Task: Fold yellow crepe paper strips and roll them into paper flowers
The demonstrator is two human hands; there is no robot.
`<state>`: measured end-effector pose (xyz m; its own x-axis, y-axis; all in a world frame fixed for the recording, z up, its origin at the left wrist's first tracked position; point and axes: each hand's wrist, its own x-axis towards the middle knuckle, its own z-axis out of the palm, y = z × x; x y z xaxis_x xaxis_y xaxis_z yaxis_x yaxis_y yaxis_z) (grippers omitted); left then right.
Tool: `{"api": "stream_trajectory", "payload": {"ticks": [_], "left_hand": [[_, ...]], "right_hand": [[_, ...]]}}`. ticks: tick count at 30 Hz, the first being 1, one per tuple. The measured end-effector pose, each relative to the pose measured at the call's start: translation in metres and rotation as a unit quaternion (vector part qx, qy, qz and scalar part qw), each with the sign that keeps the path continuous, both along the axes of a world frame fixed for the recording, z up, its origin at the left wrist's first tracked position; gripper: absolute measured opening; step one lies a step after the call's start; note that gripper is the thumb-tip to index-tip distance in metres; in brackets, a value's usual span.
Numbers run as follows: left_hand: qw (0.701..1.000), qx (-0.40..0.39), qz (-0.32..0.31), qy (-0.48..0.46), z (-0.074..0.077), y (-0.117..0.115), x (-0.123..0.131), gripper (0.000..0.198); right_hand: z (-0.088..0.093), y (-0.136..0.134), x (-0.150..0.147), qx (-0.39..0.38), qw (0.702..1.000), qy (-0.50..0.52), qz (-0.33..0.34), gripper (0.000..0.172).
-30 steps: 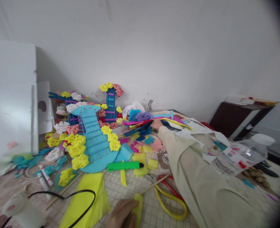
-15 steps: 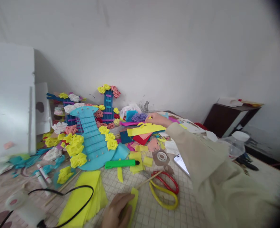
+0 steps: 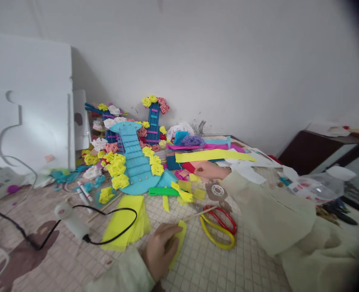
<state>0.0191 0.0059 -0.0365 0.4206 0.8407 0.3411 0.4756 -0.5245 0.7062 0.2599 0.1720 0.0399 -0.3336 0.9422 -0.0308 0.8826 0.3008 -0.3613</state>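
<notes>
In the lower middle, my left hand (image 3: 163, 249) is closed on a narrow strip of yellow crepe paper (image 3: 179, 243). A thin wooden stick (image 3: 199, 213) touches the strip's top end, its other end over the scissors (image 3: 219, 233) with one red and one yellow handle. My right hand (image 3: 210, 169), blurred, is over the coloured papers, just below a long yellow paper strip (image 3: 213, 155); its fingers do not show clearly. A twisted yellow paper piece (image 3: 182, 194) is at the end of the green cutter knife (image 3: 163, 191). A stack of yellow crepe sheets (image 3: 123, 227) spreads left of my left hand.
A blue guitar-shaped piece (image 3: 137, 162) with yellow paper flowers stands behind. At left are a glue gun (image 3: 71, 223) with its black cable, markers (image 3: 85, 194) and a white foam board (image 3: 45, 101). A tape roll (image 3: 217, 190) and clear plastic bag (image 3: 316, 187) are at right.
My right hand has come nearer, away from the purple paper. A twisted yellow piece now shows at the cutter, and the long yellow strip lies further right. My left hand keeps its hold; the view has shifted.
</notes>
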Motion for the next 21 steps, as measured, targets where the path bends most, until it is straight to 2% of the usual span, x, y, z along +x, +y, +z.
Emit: {"api": "stream_trajectory", "payload": {"ticks": [5,11,13,16,21], "left_hand": [[1.000,0.012,0.003,-0.007,0.000,0.000,0.000,0.028],[1.000,0.023,0.004,0.006,-0.003,0.001,0.001,0.028],[0.999,0.034,0.007,0.015,-0.007,0.002,0.001,0.026],[0.998,0.058,0.005,0.021,-0.014,0.006,-0.001,0.026],[0.993,0.098,-0.057,0.039,-0.022,0.014,-0.008,0.028]], "right_hand": [[-0.026,0.026,0.045,-0.023,0.990,-0.096,-0.099,0.024],[-0.051,0.052,0.064,-0.006,0.984,-0.117,-0.131,0.027],[-0.051,0.062,0.063,0.010,0.985,-0.110,-0.130,0.028],[-0.043,0.081,0.061,0.044,0.986,-0.097,-0.127,0.028],[-0.020,0.114,0.060,0.069,0.988,-0.095,-0.102,0.027]]}}
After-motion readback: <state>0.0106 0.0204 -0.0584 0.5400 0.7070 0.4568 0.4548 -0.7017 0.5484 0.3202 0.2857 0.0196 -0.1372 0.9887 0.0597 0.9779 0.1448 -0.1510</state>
